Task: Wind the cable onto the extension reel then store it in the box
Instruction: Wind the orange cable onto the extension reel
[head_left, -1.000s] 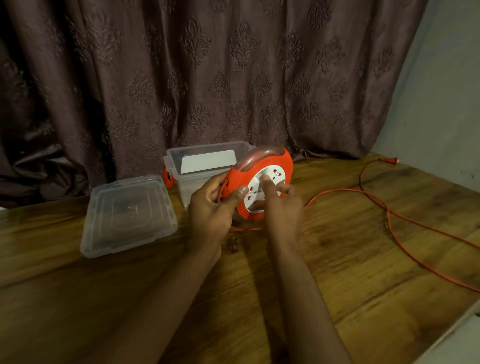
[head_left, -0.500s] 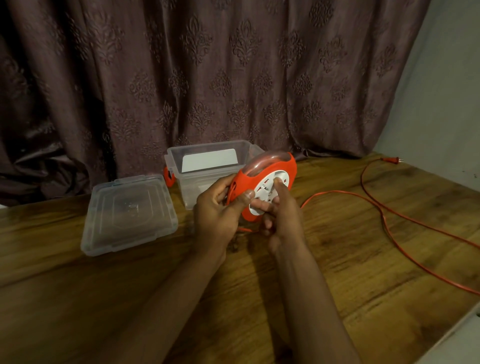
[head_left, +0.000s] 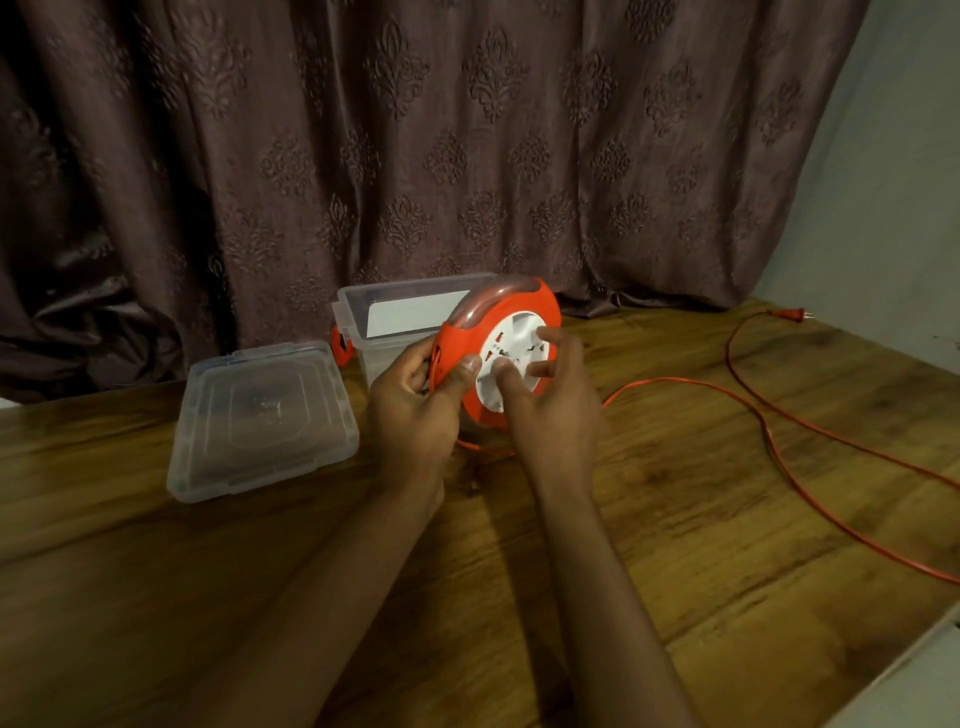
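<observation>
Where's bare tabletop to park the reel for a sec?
Free: near table in front of the lid, left of the forearms; also the patch between the right hand and the cable. Crowded: back centre, round the box and reel.

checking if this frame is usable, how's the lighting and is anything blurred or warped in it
Head view: dim, warm light, with the curtain and near forearms dark; the right hand is motion-blurred at its fingers on the white face of the reel; the left hand is sharper; wide-angle lens bows the table edge and wall; orange cable stays readable; no strong glare on the lid.
</observation>
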